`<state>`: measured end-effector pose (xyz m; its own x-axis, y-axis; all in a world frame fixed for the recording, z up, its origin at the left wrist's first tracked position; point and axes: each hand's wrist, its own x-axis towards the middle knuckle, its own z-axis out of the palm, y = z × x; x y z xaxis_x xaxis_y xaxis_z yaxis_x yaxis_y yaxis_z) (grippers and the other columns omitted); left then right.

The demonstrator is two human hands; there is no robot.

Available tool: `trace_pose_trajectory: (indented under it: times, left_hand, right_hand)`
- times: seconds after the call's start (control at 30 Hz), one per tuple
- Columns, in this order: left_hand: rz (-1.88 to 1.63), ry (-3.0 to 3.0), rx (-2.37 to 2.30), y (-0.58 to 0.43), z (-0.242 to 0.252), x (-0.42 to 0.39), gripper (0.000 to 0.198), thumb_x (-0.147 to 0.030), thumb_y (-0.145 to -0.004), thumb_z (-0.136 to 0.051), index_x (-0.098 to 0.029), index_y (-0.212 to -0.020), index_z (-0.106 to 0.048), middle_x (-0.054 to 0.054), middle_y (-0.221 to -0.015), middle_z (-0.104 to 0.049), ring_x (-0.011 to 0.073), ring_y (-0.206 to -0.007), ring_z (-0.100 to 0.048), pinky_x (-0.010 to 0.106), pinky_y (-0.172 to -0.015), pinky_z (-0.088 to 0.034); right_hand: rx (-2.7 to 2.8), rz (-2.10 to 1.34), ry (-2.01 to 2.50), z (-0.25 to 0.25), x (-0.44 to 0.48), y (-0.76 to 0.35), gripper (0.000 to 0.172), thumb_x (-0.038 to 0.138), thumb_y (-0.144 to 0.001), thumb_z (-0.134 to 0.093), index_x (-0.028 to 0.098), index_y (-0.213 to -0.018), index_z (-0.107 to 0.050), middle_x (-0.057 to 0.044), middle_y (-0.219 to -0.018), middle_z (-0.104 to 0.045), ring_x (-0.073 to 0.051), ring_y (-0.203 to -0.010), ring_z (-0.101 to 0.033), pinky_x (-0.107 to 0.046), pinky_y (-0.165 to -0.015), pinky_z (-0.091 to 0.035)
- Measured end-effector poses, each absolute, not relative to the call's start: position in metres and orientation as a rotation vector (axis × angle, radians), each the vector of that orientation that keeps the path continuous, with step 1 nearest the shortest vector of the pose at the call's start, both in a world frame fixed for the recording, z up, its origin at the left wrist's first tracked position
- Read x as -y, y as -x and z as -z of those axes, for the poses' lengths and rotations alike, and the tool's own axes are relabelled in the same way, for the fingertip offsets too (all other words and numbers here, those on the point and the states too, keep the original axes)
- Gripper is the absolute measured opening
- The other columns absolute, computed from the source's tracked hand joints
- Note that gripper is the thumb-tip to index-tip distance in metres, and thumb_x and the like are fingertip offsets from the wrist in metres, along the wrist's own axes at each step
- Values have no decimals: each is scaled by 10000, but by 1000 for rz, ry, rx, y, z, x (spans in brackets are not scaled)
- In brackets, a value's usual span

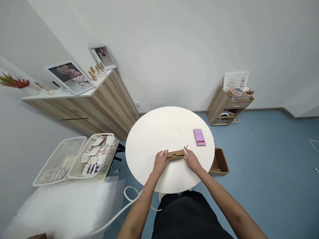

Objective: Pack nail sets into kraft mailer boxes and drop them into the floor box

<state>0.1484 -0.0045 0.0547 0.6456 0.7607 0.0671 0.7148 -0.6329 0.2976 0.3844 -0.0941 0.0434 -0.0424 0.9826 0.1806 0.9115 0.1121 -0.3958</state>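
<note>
A flat brown cardboard box (175, 154) lies on the round white table (159, 132) near its front edge. My left hand (160, 160) rests against the box's left end, fingers stretched forward and slightly apart. At the box's right end lies my right hand (191, 158), its fingers also extended and touching the box. Both hands press flat on the table beside the box rather than wrapping round it. A small pink and purple packet (199, 137) sits on the table to the right, apart from the hands.
An open cardboard box (219, 162) stands on the blue floor right of the table. White mesh baskets (77, 159) with small items sit at the left. A long wooden cabinet (99, 103) lines the left wall, a small shelf unit (228, 106) the far wall. A white cable (129, 199) hangs near my left arm.
</note>
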Motion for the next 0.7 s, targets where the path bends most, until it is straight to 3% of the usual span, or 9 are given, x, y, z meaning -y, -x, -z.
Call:
trace_pose_trajectory:
  times: [0.1, 0.33, 0.43, 0.57, 0.7]
  left_hand:
    - [-294, -2649, -1196, -147, -45, 10, 594, -204, -942, -398, -235, -1511, -226, 104, -1499, -408, 274, -1406, -317, 521, -1153, -222]
    - [-351, -2656, -1198, -146, -33, 18, 660, -210, -942, -354, -221, -1543, -82, 133, -1570, -279, 254, -1442, -268, 541, -1158, -215]
    - [-367, -2673, -1237, -147, -32, 18, 671, -203, -937, -353, -217, -1545, -71, 133, -1578, -257, 256, -1439, -274, 553, -1165, -183]
    - [-353, -2681, -1271, -149, -30, 16, 673, -195, -934, -354, -230, -1544, -72, 134, -1572, -272, 265, -1418, -312, 575, -1161, -169]
    - [-386, -2644, -1207, -148, -27, 10, 631, -173, -942, -326, -236, -1531, -108, 140, -1549, -315, 257, -1395, -350, 561, -1144, -234]
  right_hand:
    - [2002, -189, 1801, -35, 99, -382, 676, 97, -911, -358, 235, -1540, -151, -104, -1559, -307, -264, -1355, -377, -485, -1049, -430]
    - [1951, -158, 1771, -23, 106, -372, 730, 76, -913, -312, 242, -1550, 4, -84, -1577, -274, -227, -1427, -303, -471, -1104, -416]
    - [1937, -135, 1788, -20, 106, -370, 727, 73, -911, -316, 225, -1551, -8, -92, -1574, -278, -224, -1422, -313, -457, -1104, -419]
    - [1947, -114, 1821, -19, 102, -370, 711, 68, -899, -342, 222, -1549, -98, -98, -1556, -317, -240, -1352, -422, -471, -1065, -447]
    - [1912, -125, 1873, -19, 95, -367, 672, 52, -887, -345, 220, -1525, -219, -114, -1526, -372, -255, -1202, -555, -463, -969, -509]
